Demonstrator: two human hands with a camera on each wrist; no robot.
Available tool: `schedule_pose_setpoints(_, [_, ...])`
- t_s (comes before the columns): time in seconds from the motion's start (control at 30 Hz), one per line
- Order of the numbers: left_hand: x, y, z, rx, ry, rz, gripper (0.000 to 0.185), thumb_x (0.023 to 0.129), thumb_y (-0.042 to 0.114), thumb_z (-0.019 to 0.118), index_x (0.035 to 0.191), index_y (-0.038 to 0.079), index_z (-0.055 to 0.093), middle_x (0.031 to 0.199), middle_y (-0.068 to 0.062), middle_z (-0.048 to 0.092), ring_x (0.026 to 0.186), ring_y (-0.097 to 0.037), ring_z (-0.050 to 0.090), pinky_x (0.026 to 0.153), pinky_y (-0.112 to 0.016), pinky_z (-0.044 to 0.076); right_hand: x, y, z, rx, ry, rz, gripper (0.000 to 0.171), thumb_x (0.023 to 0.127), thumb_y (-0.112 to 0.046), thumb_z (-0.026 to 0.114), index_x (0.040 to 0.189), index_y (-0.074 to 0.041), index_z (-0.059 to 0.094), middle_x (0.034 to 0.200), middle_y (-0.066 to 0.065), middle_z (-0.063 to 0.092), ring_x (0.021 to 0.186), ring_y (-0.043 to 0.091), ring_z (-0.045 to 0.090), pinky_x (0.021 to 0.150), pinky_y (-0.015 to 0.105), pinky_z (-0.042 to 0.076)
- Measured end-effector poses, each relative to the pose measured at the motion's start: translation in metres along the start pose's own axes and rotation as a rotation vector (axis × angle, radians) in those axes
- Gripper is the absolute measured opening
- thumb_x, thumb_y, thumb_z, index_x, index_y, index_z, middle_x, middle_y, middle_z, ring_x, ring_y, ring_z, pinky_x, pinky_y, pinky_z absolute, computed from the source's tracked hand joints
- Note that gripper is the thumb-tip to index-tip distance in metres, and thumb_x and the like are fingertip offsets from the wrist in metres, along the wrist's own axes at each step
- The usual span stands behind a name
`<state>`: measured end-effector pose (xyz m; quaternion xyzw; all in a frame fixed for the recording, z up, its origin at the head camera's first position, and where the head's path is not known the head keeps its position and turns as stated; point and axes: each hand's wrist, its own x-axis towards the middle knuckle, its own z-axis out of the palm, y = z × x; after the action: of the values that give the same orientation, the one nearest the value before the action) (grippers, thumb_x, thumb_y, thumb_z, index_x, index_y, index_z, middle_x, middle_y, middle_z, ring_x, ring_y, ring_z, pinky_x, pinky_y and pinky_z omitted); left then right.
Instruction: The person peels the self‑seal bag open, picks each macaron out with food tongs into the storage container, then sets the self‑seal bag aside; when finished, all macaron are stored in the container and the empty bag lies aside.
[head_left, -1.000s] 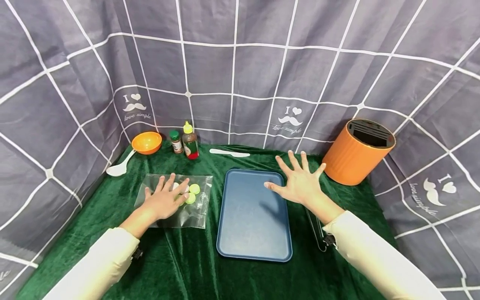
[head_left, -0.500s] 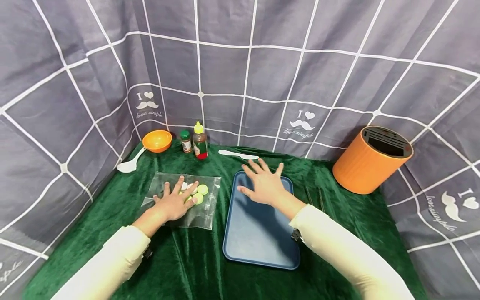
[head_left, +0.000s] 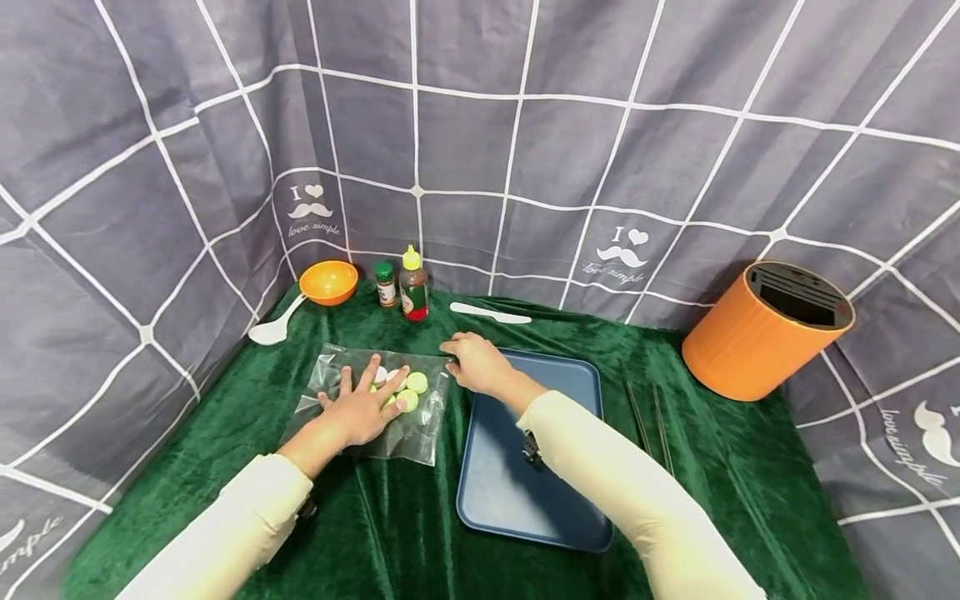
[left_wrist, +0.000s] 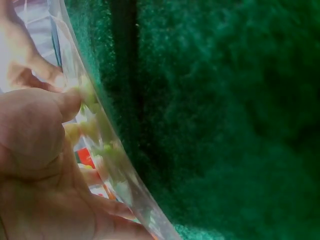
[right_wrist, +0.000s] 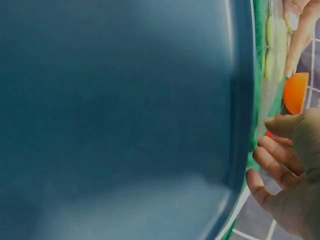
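Note:
My left hand point(head_left: 356, 414) lies with spread fingers on a clear plastic bag point(head_left: 416, 437). Inside the bag are several round pale green pieces point(head_left: 417, 382) and white ones, partly hidden under the fingers. In the left wrist view the bag's film point(left_wrist: 120, 150) runs along my left fingers. My right hand point(head_left: 480, 364) is over the far left corner of the blue tray point(head_left: 536, 500), right at the bag's upper right corner. In the right wrist view my right hand's fingers point(right_wrist: 280, 155) are loosely bent, with a gap between thumb and index finger near the bag's edge.
Behind the bag stand an orange bowl point(head_left: 328, 283), a white ladle point(head_left: 270, 331), a green-capped spice jar point(head_left: 386, 285) and a yellow-capped sauce bottle point(head_left: 414, 287). A white knife point(head_left: 491, 313) lies behind the tray. Dark tongs point(head_left: 660, 425) and an orange knife block point(head_left: 750, 337) are right.
My right hand has swung left across the tray to the bag's corner, its spread fingers now bent. My left hand stays on the bag. The head view has shifted right.

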<state>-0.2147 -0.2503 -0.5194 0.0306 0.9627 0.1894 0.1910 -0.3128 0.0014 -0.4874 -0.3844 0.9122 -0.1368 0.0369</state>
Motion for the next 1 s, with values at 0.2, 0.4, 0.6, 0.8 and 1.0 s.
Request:
schedule_pose_setpoints(0.2, [-0.003, 0.005, 0.003, -0.002, -0.009, -0.007, 0.073, 0.113, 0.065, 0.040, 0.178, 0.044, 0.014, 0.187, -0.015, -0.013, 0.164, -0.068, -0.011, 0.112, -0.101, 0.005, 0.008, -0.001, 0.010, 0.064, -0.002, 0.039, 0.036, 0.107, 0.002, 0.063, 0.140, -0.005, 0.075, 0.131, 0.014, 0.074, 0.116, 0.031, 0.073, 0.085, 0.040, 0.064])
schedule_pose_setpoints(0.4, [-0.001, 0.008, 0.001, 0.003, -0.017, -0.017, 0.071, 0.114, 0.063, 0.040, 0.178, 0.044, 0.014, 0.187, -0.015, -0.013, 0.164, -0.067, -0.012, 0.112, -0.101, 0.005, 0.012, -0.002, 0.009, 0.036, 0.003, 0.069, 0.034, 0.106, 0.003, 0.063, 0.133, -0.008, 0.080, 0.124, 0.010, 0.075, 0.118, 0.030, 0.072, 0.096, 0.052, 0.063])
schedule_pose_setpoints(0.6, [0.000, 0.008, -0.002, 0.006, -0.020, -0.012, 0.071, 0.115, 0.062, 0.041, 0.178, 0.044, 0.015, 0.187, -0.015, -0.014, 0.164, -0.068, -0.012, 0.112, -0.101, 0.004, 0.014, 0.000, 0.008, -0.021, 0.000, 0.080, 0.029, 0.107, -0.002, 0.065, 0.130, -0.010, 0.080, 0.124, 0.009, 0.076, 0.119, 0.030, 0.072, 0.101, 0.054, 0.062])
schedule_pose_setpoints(0.8, [0.001, 0.006, -0.002, 0.009, -0.016, -0.010, 0.071, 0.114, 0.063, 0.040, 0.178, 0.044, 0.015, 0.187, -0.015, -0.013, 0.164, -0.067, -0.011, 0.112, -0.101, 0.004, 0.015, -0.001, 0.008, -0.056, -0.002, 0.064, 0.026, 0.107, -0.003, 0.066, 0.126, -0.012, 0.081, 0.124, 0.007, 0.076, 0.119, 0.030, 0.071, 0.097, 0.053, 0.062])
schedule_pose_setpoints(1.0, [0.000, 0.004, -0.001, 0.011, -0.023, -0.015, 0.071, 0.114, 0.064, 0.039, 0.178, 0.043, 0.015, 0.187, -0.015, -0.013, 0.164, -0.068, -0.011, 0.112, -0.101, 0.006, 0.017, -0.001, 0.010, -0.075, 0.024, 0.037, 0.023, 0.106, -0.003, 0.068, 0.121, -0.014, 0.082, 0.127, 0.005, 0.079, 0.119, 0.028, 0.073, 0.092, 0.048, 0.063])
